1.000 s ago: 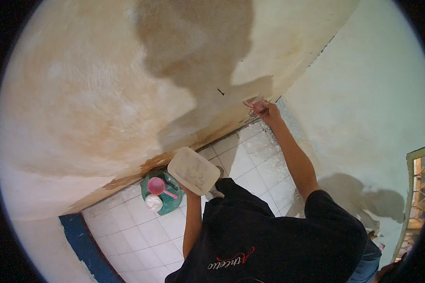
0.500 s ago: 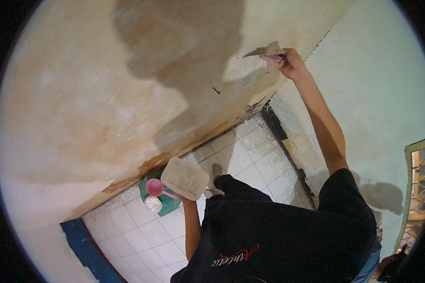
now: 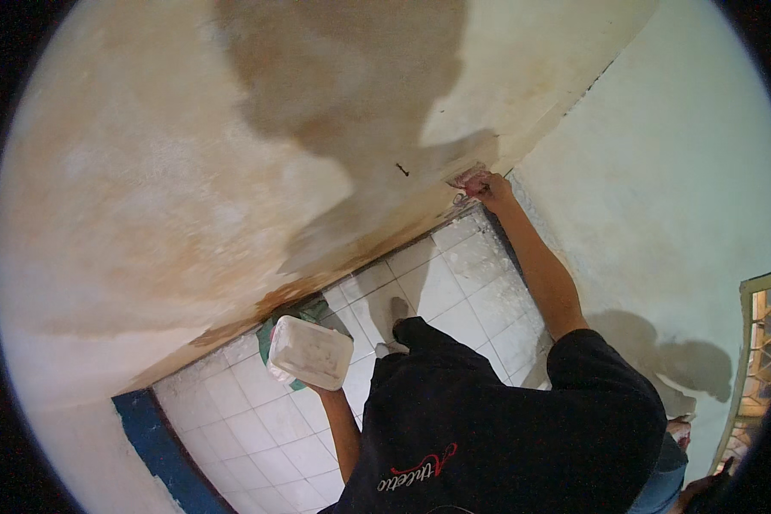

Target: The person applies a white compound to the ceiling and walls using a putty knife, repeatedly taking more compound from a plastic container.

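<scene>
In my left hand (image 3: 324, 391), mostly hidden beneath it, I hold a shallow white plastic tub (image 3: 313, 353) with greyish residue inside. My right arm reaches out to the stained plaster wall (image 3: 188, 171). Low on that wall, close to the corner, my right hand (image 3: 494, 194) is closed around a putty knife (image 3: 469, 177). Its flat blade lies against or very near the plaster; the handle is hidden in my fingers.
Beneath the tub, a green sheet (image 3: 315, 308) lies on the white tiled floor (image 3: 265, 424). A pale green wall (image 3: 660, 206) meets the plaster wall at the right. A dark nail or hook (image 3: 402, 170) sticks out of the plaster. At far right is a window grille (image 3: 758, 351).
My right hand has moved down the wall with the putty knife, toward the floor corner. The tub has shifted left and slightly lower, now covering the pink dipper and white bundle on the floor.
</scene>
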{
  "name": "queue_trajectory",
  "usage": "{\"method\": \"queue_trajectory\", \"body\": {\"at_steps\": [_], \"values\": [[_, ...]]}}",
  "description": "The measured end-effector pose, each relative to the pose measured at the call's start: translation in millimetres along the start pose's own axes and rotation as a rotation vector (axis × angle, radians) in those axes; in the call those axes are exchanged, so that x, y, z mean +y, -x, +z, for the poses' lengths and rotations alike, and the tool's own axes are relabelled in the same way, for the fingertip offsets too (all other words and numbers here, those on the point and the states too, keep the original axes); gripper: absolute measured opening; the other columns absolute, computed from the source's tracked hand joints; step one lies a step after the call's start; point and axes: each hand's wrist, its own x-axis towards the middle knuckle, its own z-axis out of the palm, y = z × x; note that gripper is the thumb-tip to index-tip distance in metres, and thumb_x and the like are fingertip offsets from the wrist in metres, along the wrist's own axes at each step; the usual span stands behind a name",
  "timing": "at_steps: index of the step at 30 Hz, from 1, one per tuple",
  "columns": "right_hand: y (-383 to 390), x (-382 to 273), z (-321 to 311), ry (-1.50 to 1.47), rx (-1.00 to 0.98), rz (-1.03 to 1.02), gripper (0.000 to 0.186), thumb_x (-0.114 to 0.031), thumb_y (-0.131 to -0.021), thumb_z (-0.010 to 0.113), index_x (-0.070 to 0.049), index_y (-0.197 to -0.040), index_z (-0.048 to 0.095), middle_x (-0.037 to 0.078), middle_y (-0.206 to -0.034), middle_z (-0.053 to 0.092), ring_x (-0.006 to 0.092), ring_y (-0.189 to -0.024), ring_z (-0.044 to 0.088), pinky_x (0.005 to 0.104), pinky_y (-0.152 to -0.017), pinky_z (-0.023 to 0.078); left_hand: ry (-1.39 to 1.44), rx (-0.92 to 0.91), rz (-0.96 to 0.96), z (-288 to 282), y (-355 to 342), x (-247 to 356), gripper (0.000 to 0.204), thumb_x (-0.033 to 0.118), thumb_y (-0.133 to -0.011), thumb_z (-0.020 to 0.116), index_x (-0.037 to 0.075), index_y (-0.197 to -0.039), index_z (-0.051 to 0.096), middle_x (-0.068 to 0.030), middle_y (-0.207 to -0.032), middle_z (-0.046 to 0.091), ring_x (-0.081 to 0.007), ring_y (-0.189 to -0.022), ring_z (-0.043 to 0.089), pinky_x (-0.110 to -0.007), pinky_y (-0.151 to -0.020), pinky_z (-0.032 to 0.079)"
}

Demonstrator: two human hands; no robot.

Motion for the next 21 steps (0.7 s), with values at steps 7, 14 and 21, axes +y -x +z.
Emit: {"method": "queue_trajectory", "body": {"at_steps": [7,14,21], "values": [[-23.6,-88.3,73.7,-0.404,0.191,0.221,0.023,-0.003,-0.090,0.037,0.012,-0.103,0.048,0.029,-0.103,0.057,0.0426,-0.096,0.061,0.0520,-0.081,0.056,0.145,0.051,-0.024,-15.0,-3.0,0.1,0.058,0.046,-0.094,0.049,0.018,-0.142,0.032,-0.0045,-0.140,0.044,-0.0258,-0.126,0.044,-0.042,-0.108,0.036],[27.1,-254.7,97.5,-0.462,0.104,0.145,0.028,0.002,-0.089,0.031,0.023,-0.106,0.036,0.035,-0.109,0.051,0.0492,-0.103,0.057,0.0534,-0.092,0.054,0.329,0.060,-0.182,-16.0,-4.9,-35.4,0.058,0.055,-0.093,0.044,0.020,-0.140,0.040,-0.0045,-0.138,0.047,-0.0277,-0.125,0.046,-0.049,-0.106,0.039],[50.0,-234.0,43.6,-0.688,-0.275,-0.013,0.033,0.002,-0.087,0.033,0.016,-0.114,0.043,0.028,-0.112,0.056,0.0405,-0.100,0.061,0.0461,-0.087,0.055,0.056,0.057,-0.047,-26.5,-1.5,-38.6,0.063,0.057,-0.095,0.036,0.018,-0.145,0.032,-0.0076,-0.145,0.040,-0.0300,-0.130,0.042,-0.050,-0.108,0.035]]}}
